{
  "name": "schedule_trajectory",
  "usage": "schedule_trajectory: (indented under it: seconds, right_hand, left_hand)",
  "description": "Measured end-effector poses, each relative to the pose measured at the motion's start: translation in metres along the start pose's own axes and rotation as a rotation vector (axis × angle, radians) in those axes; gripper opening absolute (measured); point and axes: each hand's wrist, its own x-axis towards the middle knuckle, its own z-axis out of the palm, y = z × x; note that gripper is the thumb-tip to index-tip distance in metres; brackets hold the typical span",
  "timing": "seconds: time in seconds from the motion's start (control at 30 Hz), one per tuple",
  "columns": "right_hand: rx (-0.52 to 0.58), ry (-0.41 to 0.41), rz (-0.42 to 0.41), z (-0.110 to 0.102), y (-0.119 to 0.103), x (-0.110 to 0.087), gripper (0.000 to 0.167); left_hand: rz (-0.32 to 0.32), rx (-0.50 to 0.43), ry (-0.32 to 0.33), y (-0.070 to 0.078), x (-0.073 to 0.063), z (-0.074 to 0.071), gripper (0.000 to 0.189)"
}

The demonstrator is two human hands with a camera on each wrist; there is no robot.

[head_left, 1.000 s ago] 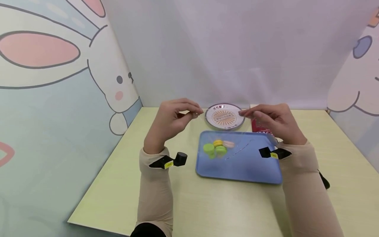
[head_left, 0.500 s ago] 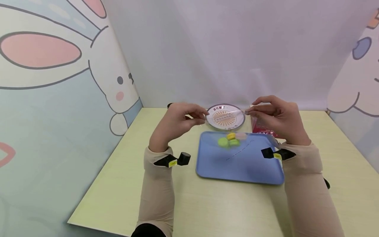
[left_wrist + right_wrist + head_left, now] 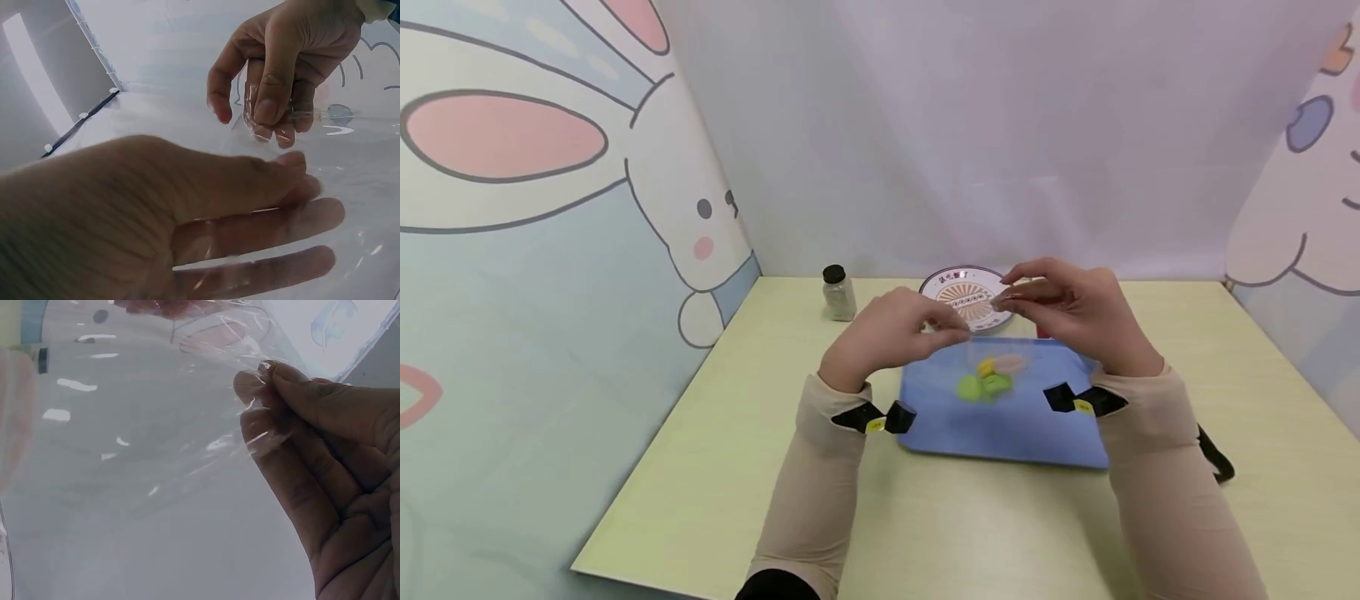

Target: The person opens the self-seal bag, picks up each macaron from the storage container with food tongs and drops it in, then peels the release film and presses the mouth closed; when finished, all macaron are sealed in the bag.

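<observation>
A see-through plastic bag [image 3: 137, 437] hangs between the two hands. Several macarons sit low in it: green [image 3: 970, 387], yellow [image 3: 986, 367] and pale pink [image 3: 1009, 364], somewhat blurred and overlapping the blue tray [image 3: 1030, 437] in the head view. My left hand [image 3: 904, 332] pinches the left side of the bag's top between thumb and fingers. Opposite it, my right hand [image 3: 1078, 315] pinches the other side; in the right wrist view the film bunches at its thumb and fingertips [image 3: 253, 428].
Behind the hands stands a white plate [image 3: 936, 287] with an orange ray pattern, partly covered by the right hand. A small jar [image 3: 839, 296] with a black lid is at the back left. Part of a red packet [image 3: 1042, 332] shows beneath the right hand. Walls enclose the table [image 3: 760, 467].
The bag with its macarons swung right, then sank a little. My left hand has moved right and down, closer to the right hand, uncovering the jar. The right hand shifted slightly left.
</observation>
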Motion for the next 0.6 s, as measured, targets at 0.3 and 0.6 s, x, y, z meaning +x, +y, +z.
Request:
schedule_trajectory:
  seconds: [0.3,0.6]
  right_hand:
    - [-0.035,0.010,0.005,-0.010,-0.010,0.000,0.048]
    - [-0.040,-0.001,0.042,-0.018,-0.011,-0.003,0.045]
  left_hand:
    - [-0.051,-0.073,0.049,-0.015,-0.008,-0.008,0.015]
    - [-0.077,-0.126,0.067,-0.021,-0.014,-0.014,0.013]
